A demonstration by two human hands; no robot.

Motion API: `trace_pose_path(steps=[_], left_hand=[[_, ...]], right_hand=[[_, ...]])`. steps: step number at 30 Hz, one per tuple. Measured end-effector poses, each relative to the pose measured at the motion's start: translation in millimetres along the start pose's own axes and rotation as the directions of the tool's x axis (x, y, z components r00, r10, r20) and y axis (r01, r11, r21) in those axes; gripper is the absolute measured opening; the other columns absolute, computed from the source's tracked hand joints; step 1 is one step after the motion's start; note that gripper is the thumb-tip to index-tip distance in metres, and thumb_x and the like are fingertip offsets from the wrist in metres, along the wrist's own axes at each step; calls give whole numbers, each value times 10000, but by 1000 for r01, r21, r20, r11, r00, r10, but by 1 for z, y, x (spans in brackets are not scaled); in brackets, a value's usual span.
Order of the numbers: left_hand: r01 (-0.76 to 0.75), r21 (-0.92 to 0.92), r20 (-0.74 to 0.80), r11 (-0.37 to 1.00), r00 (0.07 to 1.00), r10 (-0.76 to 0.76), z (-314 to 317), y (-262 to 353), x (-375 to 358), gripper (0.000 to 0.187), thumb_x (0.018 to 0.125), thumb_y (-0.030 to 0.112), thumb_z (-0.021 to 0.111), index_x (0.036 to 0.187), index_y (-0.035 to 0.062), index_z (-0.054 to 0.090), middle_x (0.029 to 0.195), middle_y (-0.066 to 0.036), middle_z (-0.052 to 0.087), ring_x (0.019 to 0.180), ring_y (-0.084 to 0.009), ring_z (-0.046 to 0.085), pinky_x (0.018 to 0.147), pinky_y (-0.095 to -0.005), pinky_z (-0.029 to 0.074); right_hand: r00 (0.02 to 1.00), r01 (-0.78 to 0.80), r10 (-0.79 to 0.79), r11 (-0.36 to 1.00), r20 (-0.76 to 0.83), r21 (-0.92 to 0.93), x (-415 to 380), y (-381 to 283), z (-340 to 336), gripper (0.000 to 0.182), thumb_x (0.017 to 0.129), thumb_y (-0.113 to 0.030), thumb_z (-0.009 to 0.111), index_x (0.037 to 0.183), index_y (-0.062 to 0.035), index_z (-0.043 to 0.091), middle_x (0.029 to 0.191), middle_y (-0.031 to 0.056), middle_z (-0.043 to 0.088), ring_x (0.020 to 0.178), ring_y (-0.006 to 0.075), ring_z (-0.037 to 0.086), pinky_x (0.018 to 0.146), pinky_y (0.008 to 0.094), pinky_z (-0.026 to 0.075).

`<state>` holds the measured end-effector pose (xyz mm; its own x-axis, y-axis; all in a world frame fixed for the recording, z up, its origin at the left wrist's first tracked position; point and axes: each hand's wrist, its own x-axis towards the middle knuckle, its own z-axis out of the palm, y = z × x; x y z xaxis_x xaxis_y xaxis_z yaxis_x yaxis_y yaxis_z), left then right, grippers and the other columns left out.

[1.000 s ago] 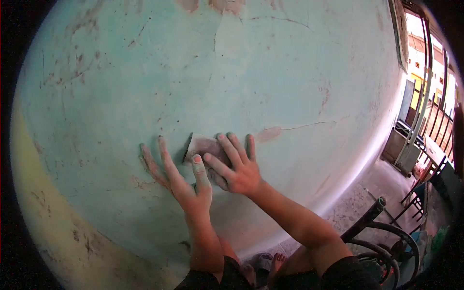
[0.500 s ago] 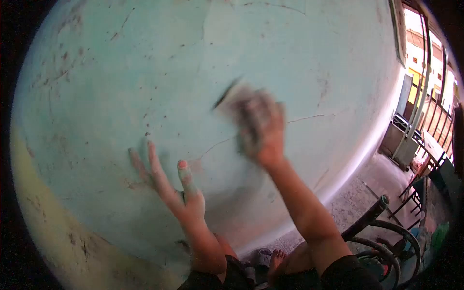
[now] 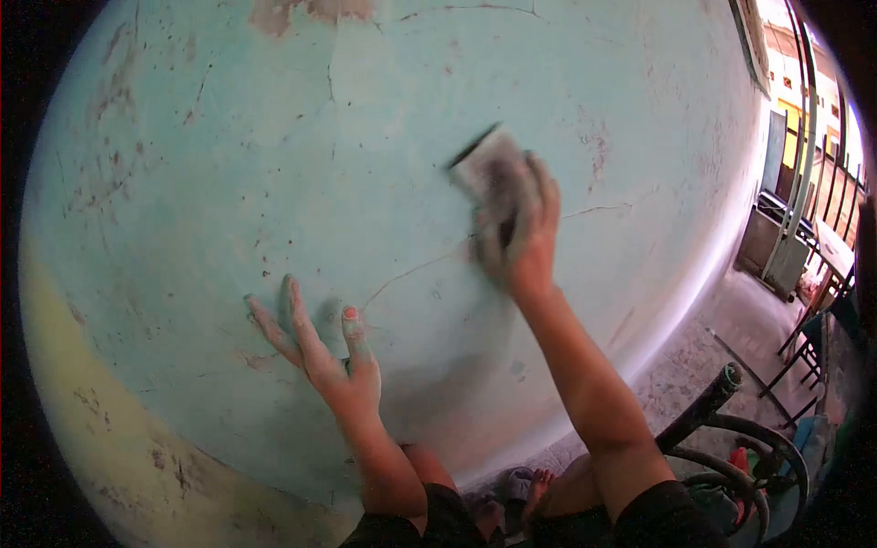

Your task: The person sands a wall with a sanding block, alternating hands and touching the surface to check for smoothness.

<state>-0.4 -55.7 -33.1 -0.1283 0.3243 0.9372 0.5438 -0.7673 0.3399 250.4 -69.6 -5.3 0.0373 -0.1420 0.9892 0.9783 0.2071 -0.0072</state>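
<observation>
A light green, cracked wall (image 3: 384, 183) fills most of the head view. My left hand (image 3: 333, 352) lies against its lower middle, fingers spread, dusty and holding nothing. Right of centre, my right hand (image 3: 525, 228) is wrapped round a greyish sanding pad (image 3: 494, 169) with a dark edge, pressed to the wall above a thin crack. The pad is slightly blurred, and my fingers partly cover it.
Dark curved metal bars (image 3: 713, 402) stand at the lower right, close to my right forearm. Beyond them are a dusty floor (image 3: 671, 379), a grey box-like object (image 3: 786, 265) and a barred opening. My feet show at the bottom.
My right hand has moved right and slightly up over the wall with the pad. My left hand stays at nearly the same place. The view has shifted a little.
</observation>
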Motion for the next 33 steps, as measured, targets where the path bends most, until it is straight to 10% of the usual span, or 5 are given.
trace_pose_path(steps=[12,16,24,28,33], left_hand=[[-27,42,1,999,1000,27,19,-2,-9,672,936,486,559,1478,134,374,1584,-207,149,1459,-392,146,1121,-567,249],[-131,177,-84,976,986,147,32,-18,-12,660,954,475,526,1480,110,365,1562,-240,194,1443,-452,148,1109,-633,172],[-97,224,-84,970,989,119,36,-14,-16,669,945,461,529,1481,96,364,1562,-253,190,1434,-495,144,1085,-697,95],[-142,199,-70,970,985,158,32,-17,-14,672,943,475,528,1479,105,366,1565,-238,200,1440,-475,145,1106,-669,83],[-151,182,-84,972,982,168,35,-11,-12,651,942,440,535,1465,87,376,1555,-253,211,1435,-493,149,1089,-693,76]], right_hand=[[996,-89,86,991,-30,-97,8,29,-11,668,880,-251,644,1439,-17,363,1439,246,401,1334,405,379,1109,585,233],[812,-551,515,832,-274,-69,13,74,-37,659,935,-258,596,1448,42,310,1402,254,423,1299,392,391,1100,463,296],[996,-70,65,992,-58,-102,3,29,-8,677,870,-210,645,1440,1,345,1435,235,427,1357,397,364,1136,537,208],[818,-532,516,847,-255,7,5,85,-37,657,960,-226,577,1452,86,273,1428,267,397,1326,348,410,1116,405,313],[893,-421,378,894,-243,-155,-7,72,-22,611,930,-185,548,1441,57,317,1420,244,411,1327,371,371,1118,452,284]])
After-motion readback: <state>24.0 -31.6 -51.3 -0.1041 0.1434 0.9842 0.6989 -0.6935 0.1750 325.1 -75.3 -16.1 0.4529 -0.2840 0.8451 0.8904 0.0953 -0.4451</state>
